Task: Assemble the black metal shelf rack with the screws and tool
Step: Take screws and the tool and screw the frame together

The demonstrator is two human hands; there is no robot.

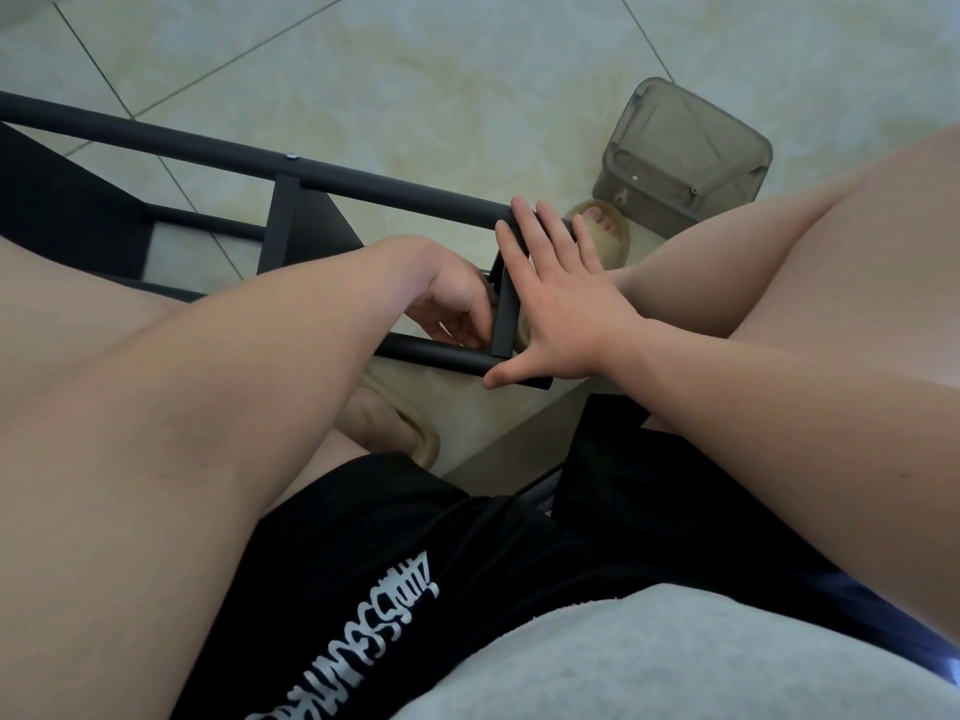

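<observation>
The black rack frame point(311, 174) lies across the person's knees, from 9 o'clock toward the centre; its end crossbar point(506, 304) stands between the 2 hands. The right hand point(561, 309) is spread flat, fingers apart, and presses the crossbar and the 2 tubes; it clamps nothing. The left hand point(457, 304) is curled behind the crossbar with fingertips together at the lower joint; I cannot tell if it pinches a screw or a tool, because the bar hides it.

I think a small screw may slip from these fingertips and roll away on the smooth floor, or go in crooked if the frame moves under the flat palm.

The floor point(415, 54) is pale glossy tile with thin joints; at 1 o'clock stands a translucent grey box point(685, 153) with small parts inside; sandals point(608, 226) are on the feet.
</observation>
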